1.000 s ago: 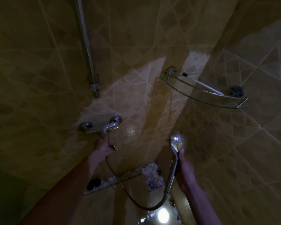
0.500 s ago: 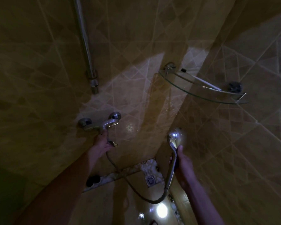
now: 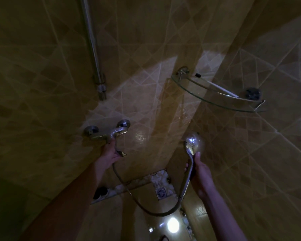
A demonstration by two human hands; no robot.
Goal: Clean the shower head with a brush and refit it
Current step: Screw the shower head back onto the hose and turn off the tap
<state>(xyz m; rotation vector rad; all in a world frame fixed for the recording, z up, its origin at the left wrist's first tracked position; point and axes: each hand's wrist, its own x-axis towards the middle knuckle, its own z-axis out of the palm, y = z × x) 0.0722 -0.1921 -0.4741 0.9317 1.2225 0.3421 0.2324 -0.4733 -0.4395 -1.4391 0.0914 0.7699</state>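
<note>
Looks like the rinse step: right hand (image 3: 201, 174) is wrapped round the shower head (image 3: 193, 143) handle, held out mid-air, while the left hand (image 3: 110, 153) reaches up under the mixer tap (image 3: 109, 132), grip too dark to call. Next is probably working the lever, with the hose (image 3: 146, 208) hanging slack and the glass shelf (image 3: 215, 96) edge close above.

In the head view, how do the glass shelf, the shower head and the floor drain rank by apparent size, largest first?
1. glass shelf, clearly the largest.
2. shower head.
3. floor drain.
The last two look close, and the drain lies farther from the camera, so their true order is unsure.
</note>
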